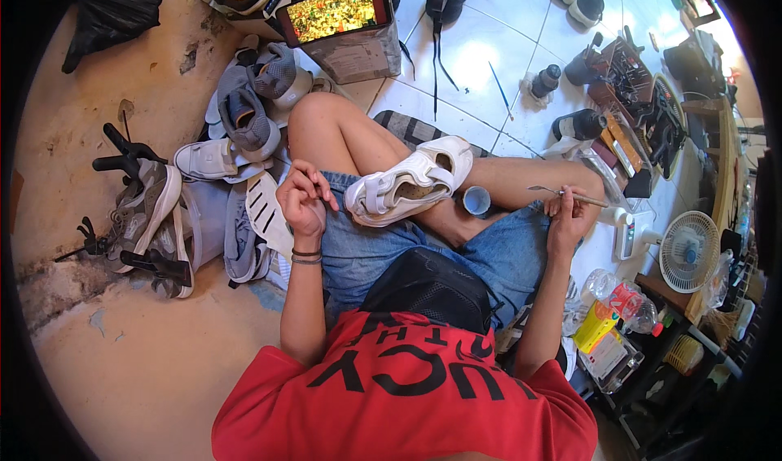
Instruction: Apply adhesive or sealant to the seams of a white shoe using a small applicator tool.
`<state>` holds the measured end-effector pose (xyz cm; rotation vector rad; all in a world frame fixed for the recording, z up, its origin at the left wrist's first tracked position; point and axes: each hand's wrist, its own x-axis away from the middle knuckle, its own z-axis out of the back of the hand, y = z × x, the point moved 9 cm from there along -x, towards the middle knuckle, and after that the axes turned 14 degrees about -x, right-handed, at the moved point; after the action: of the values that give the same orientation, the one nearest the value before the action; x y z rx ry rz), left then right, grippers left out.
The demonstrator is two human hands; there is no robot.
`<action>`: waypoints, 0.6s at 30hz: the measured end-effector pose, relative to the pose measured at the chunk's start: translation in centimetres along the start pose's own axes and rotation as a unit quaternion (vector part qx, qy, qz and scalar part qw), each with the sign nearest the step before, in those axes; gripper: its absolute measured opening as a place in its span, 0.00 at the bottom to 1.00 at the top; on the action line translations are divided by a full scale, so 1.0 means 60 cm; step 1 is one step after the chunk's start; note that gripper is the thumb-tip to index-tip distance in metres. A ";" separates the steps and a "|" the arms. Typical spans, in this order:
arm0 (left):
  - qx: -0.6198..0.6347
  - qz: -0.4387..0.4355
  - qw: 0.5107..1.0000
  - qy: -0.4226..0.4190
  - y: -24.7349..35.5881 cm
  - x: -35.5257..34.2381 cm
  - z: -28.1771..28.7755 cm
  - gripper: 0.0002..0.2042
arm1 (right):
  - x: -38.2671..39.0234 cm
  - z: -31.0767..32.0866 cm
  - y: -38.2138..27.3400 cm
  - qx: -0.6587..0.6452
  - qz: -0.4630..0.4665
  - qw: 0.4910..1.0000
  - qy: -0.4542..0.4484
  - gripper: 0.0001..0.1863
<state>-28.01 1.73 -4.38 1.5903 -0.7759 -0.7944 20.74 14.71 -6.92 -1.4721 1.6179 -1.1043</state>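
A white strappy sandal (411, 181) rests tilted across my crossed legs, with no hand on it. Just left of it, my left hand (303, 202) hovers by my thigh, its fingers loosely curled and apart, holding nothing I can see. My right hand (568, 211) is closed round the wooden handle of a small palette knife (551, 190), whose thin leaf-shaped metal tip points left toward the sandal. Between the sandal and that hand, a small blue cup (476, 201) sits against my lower legs; what it holds is hard to make out.
Shoes lie piled at my left (244, 119), and a clamped pair (151, 212) stands by the wall. Ahead, a phone (336, 13) leans on a box (352, 55). At my right are dark bottles (578, 125), a white fan (689, 252) and a plastic bottle (635, 306).
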 end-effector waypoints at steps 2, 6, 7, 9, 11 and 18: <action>-0.022 -0.012 1.000 -0.001 0.002 -0.001 0.000 0.05 | -0.003 -0.001 0.005 -0.012 0.000 1.000 0.001 0.04; 0.069 0.023 0.997 0.012 0.004 -0.005 -0.009 0.09 | -0.006 -0.001 0.008 0.022 -0.002 1.000 0.003 0.04; 0.104 0.060 0.992 0.043 -0.003 -0.004 -0.005 0.11 | -0.007 -0.002 0.008 0.017 0.000 1.000 0.002 0.04; 0.066 0.055 0.995 0.040 -0.002 -0.008 -0.006 0.12 | -0.008 0.000 0.012 0.023 -0.003 1.000 -0.006 0.04; 0.028 0.050 0.998 0.038 -0.001 -0.010 -0.006 0.13 | -0.009 0.000 0.015 0.028 -0.007 0.999 -0.013 0.05; 0.037 0.071 0.997 -0.004 -0.021 -0.001 0.020 0.10 | -0.011 -0.001 0.019 0.035 -0.010 0.999 -0.021 0.05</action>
<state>-28.96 1.34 -5.79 1.5778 -0.9223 -0.6756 20.32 15.39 -7.98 -1.4593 1.5241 -1.1218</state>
